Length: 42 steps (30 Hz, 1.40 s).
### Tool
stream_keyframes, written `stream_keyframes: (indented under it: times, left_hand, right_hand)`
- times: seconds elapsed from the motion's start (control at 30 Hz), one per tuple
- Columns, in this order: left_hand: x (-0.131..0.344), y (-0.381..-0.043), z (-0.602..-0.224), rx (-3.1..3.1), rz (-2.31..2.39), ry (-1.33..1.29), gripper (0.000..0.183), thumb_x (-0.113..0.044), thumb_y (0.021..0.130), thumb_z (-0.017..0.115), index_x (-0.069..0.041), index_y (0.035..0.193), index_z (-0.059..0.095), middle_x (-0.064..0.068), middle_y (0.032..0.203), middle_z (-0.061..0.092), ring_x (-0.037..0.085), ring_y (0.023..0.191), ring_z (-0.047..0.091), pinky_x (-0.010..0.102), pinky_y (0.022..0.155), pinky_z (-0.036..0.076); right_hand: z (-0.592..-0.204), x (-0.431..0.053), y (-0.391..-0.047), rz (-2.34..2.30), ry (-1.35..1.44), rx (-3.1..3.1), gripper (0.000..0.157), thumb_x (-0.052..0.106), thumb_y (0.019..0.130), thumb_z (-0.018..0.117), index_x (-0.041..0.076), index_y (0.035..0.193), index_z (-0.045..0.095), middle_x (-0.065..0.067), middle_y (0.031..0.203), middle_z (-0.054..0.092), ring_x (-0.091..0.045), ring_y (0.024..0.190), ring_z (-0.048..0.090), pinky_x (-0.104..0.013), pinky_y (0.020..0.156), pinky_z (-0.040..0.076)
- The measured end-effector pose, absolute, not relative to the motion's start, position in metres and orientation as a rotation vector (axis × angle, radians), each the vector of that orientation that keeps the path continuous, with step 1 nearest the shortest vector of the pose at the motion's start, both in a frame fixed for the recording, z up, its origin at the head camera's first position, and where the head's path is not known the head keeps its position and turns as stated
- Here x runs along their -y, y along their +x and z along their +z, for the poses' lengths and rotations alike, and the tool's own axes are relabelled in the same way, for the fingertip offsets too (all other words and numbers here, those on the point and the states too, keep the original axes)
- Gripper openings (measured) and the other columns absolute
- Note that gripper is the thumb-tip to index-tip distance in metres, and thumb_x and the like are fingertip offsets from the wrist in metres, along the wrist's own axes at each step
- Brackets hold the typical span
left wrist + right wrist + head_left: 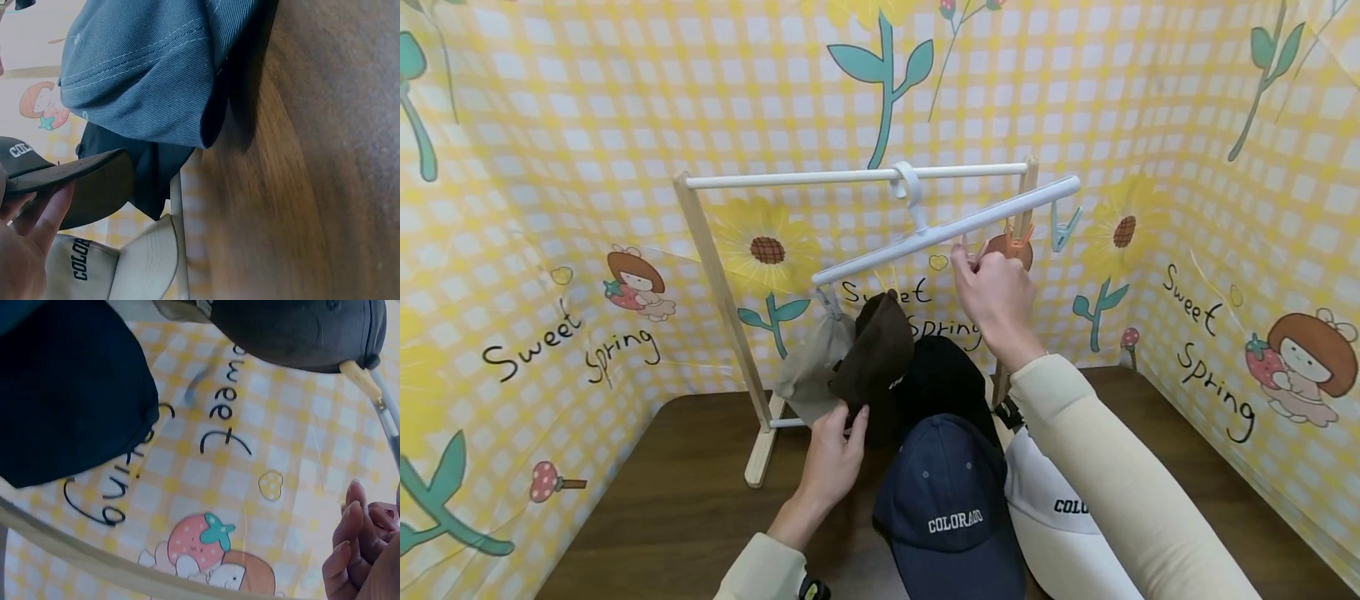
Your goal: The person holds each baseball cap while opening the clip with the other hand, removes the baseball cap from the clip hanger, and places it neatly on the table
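A white clip hanger (943,235) hangs by its hook from the rack, tilted down at its left end. Clipped under that end is a beige cap (808,375). Beside it hangs a dark brown cap (876,350), its edge caught by a yellow clip (362,381). My left hand (835,454) pinches the brown cap's brim from below; the fingers (56,209) show under it in the left wrist view. My right hand (1000,296) is raised just below the hanger bar, fingers curled at a pink clip (976,250) they partly hide.
An orange clip (1018,242) and a teal clip (1063,227) hang from the hanger's right end. The wooden rack (718,292) stands on a brown table (647,500). A navy cap (943,492), a black cap (943,379) and a white cap (1052,517) sit in front, under my right forearm.
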State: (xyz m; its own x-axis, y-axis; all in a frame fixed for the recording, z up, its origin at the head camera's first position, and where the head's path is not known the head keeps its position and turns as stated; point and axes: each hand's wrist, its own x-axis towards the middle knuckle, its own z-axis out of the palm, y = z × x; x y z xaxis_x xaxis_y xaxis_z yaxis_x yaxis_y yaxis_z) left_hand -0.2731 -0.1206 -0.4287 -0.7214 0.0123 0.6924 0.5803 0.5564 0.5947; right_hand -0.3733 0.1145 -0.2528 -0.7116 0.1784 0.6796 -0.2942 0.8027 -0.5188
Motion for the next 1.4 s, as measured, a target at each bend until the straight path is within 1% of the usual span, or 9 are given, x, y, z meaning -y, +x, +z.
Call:
stream_keyframes:
  times: [0.13, 0.27, 0.33, 0.47, 0.63, 0.83, 1.07, 1.3, 1.4]
  left_hand:
    - [0.120, -0.272, -0.428, 2.154, -1.157, -0.470, 0.035, -0.015, 0.105, 0.060, -0.012, 0.073, 0.044, -0.008, 0.061, 0.032, 0.001, 0.045, 0.033, 0.022, 0.043, 0.036]
    - [0.120, -0.270, -0.428, 2.163, -1.180, -0.461, 0.038, -0.016, 0.105, 0.059, -0.012, 0.072, 0.042, -0.008, 0.059, 0.030, 0.000, 0.043, 0.030, 0.022, 0.041, 0.034]
    - [0.120, -0.269, -0.428, 2.165, -1.195, -0.461, 0.036, -0.015, 0.105, 0.060, -0.011, 0.073, 0.044, -0.006, 0.059, 0.032, 0.001, 0.043, 0.031, 0.023, 0.041, 0.034]
    - [0.120, -0.269, -0.427, 2.169, -1.190, -0.459, 0.032, -0.013, 0.105, 0.060, -0.011, 0.075, 0.047, -0.002, 0.061, 0.037, 0.002, 0.044, 0.033, 0.023, 0.044, 0.038]
    - [0.119, -0.269, -0.426, 2.175, -1.190, -0.463, 0.022, -0.010, 0.104, 0.061, -0.011, 0.083, 0.057, 0.002, 0.067, 0.049, 0.005, 0.052, 0.046, 0.025, 0.057, 0.052]
    - [0.120, -0.267, -0.427, 2.189, -1.178, -0.456, 0.027, -0.012, 0.105, 0.060, -0.013, 0.078, 0.053, 0.002, 0.067, 0.048, 0.005, 0.053, 0.047, 0.025, 0.057, 0.053]
    - [0.122, -0.268, -0.430, 2.157, -1.145, -0.465, 0.025, -0.012, 0.104, 0.062, -0.013, 0.079, 0.055, 0.000, 0.069, 0.051, 0.008, 0.056, 0.050, 0.024, 0.055, 0.050]
    - [0.129, -0.268, -0.430, 2.164, -1.207, -0.435, 0.022, -0.015, 0.105, 0.060, -0.010, 0.084, 0.059, -0.001, 0.068, 0.049, 0.005, 0.051, 0.050, 0.025, 0.050, 0.047]
    - [0.131, -0.267, -0.430, 2.168, -1.266, -0.439, 0.016, -0.015, 0.106, 0.059, -0.005, 0.093, 0.064, 0.001, 0.070, 0.051, 0.005, 0.052, 0.049, 0.025, 0.054, 0.050]
  right_hand:
    - [-0.254, -0.106, -0.366, 0.790, 0.069, 2.304, 0.069, 0.061, 0.104, 0.029, 0.018, 0.052, 0.042, -0.004, 0.049, 0.045, -0.027, 0.048, 0.049, -0.038, 0.042, 0.034]
    - [-0.253, -0.095, -0.355, 0.821, 0.156, 2.489, 0.067, 0.055, 0.104, 0.033, 0.018, 0.052, 0.052, -0.001, 0.048, 0.055, -0.023, 0.050, 0.056, -0.036, 0.046, 0.040]
    - [-0.252, -0.088, -0.350, 0.838, 0.268, 2.570, 0.064, 0.049, 0.104, 0.038, 0.017, 0.052, 0.057, 0.001, 0.048, 0.059, -0.020, 0.050, 0.059, -0.035, 0.048, 0.042]
    - [-0.249, -0.072, -0.350, 0.838, 0.499, 2.566, 0.053, 0.043, 0.104, 0.049, 0.015, 0.062, 0.064, 0.001, 0.055, 0.059, -0.018, 0.052, 0.055, -0.032, 0.049, 0.038]
    - [-0.245, -0.055, -0.357, 0.791, 0.525, 2.482, 0.040, 0.050, 0.098, 0.063, 0.017, 0.081, 0.075, 0.001, 0.069, 0.065, -0.016, 0.056, 0.054, -0.030, 0.049, 0.039]
    - [-0.242, -0.041, -0.363, 0.752, 0.444, 2.470, 0.051, 0.057, 0.091, 0.071, 0.015, 0.062, 0.063, 0.000, 0.054, 0.052, -0.017, 0.050, 0.050, -0.029, 0.044, 0.033]
    - [-0.243, -0.037, -0.367, 0.699, 0.469, 2.428, 0.059, 0.051, 0.095, 0.068, 0.015, 0.053, 0.049, 0.002, 0.047, 0.036, -0.016, 0.043, 0.039, -0.028, 0.042, 0.026]
    - [-0.241, -0.038, -0.367, 0.726, 0.571, 2.410, 0.061, 0.046, 0.102, 0.060, 0.014, 0.051, 0.049, 0.001, 0.046, 0.038, -0.017, 0.041, 0.038, -0.028, 0.042, 0.024]
    - [-0.240, -0.039, -0.368, 0.744, 0.582, 2.407, 0.059, 0.039, 0.104, 0.058, 0.014, 0.051, 0.050, 0.000, 0.047, 0.041, -0.018, 0.043, 0.041, -0.028, 0.042, 0.026]
